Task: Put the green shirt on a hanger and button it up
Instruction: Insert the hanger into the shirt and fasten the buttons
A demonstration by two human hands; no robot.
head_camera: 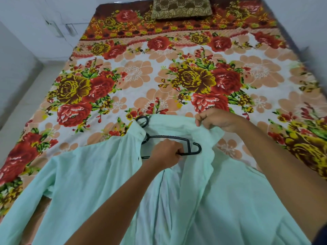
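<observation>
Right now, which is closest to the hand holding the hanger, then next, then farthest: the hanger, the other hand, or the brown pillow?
From the left hand:
1. The hanger, gripped in that hand, inside the open green shirt.
2. The right hand, up and to the right, pinching the shirt's shoulder.
3. The brown pillow, far away at the head of the bed.

My bed (177, 82) wears a flowered sheet — brown pillow (181, 7) at its head, white walls (26, 23), pale floor (23, 96).
</observation>
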